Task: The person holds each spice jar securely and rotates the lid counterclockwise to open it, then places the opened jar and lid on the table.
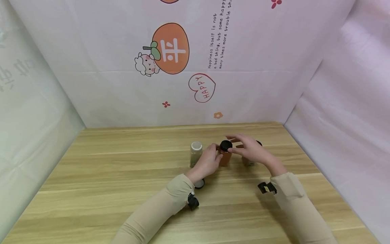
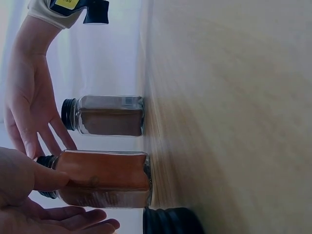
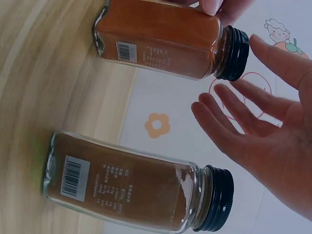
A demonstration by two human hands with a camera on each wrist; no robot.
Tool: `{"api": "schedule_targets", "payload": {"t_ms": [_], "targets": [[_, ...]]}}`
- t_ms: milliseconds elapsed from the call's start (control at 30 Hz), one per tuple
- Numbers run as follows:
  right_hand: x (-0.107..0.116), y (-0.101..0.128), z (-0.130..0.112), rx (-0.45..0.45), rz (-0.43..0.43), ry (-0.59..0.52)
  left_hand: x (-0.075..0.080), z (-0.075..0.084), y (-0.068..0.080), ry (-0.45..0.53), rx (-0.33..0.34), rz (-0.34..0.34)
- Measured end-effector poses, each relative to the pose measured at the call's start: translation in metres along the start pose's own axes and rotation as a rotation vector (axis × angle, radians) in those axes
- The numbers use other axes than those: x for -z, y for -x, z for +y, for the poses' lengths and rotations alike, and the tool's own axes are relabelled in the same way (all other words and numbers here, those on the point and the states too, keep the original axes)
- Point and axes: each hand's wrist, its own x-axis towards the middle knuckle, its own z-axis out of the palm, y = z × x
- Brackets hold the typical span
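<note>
A square glass jar of reddish-brown spice point(image 1: 225, 160) stands upright on the table under a black ridged screw lid point(image 3: 235, 53). My left hand point(image 1: 208, 160) holds it by the side, thumb against the glass in the left wrist view. Around the top my right hand point(image 1: 251, 149) spreads its fingers, with thumb and forefinger right at the lid's rim. Beyond the right hand is a second jar point(image 3: 122, 180), filled with browner powder and capped in black; the hand partly hides it in the head view.
Left of the held jar stands another jar point(image 1: 196, 156) with a white top and pale greenish-tan contents. A loose black lid point(image 1: 199, 184) lies on the wooden table point(image 1: 122, 189) beside the left wrist. Printed cloth point(image 1: 122, 98) walls the back and sides.
</note>
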Motion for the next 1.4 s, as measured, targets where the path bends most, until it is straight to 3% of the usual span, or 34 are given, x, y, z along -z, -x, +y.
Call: {"api": "schedule_targets", "payload": {"t_ms": [233, 467, 800, 1033, 1400], "targets": [[-0.005, 0.003, -0.002, -0.096, 0.098, -0.009, 0.0, 0.001, 0.001, -0.027, 0.012, -0.006], [-0.012, 0.004, -0.005, -0.134, 0.18, 0.017, 0.0, 0.002, 0.001, -0.043, 0.014, 0.0], [-0.021, 0.005, -0.008, -0.195, 0.223, 0.018, 0.0, 0.001, 0.002, -0.042, 0.01, -0.004], [-0.021, 0.003, -0.007, -0.166, 0.226, 0.014, 0.0, 0.001, 0.001, -0.042, 0.01, -0.008], [-0.015, 0.002, -0.001, -0.063, 0.158, 0.019, 0.0, 0.001, 0.001, -0.036, 0.007, -0.003]]}}
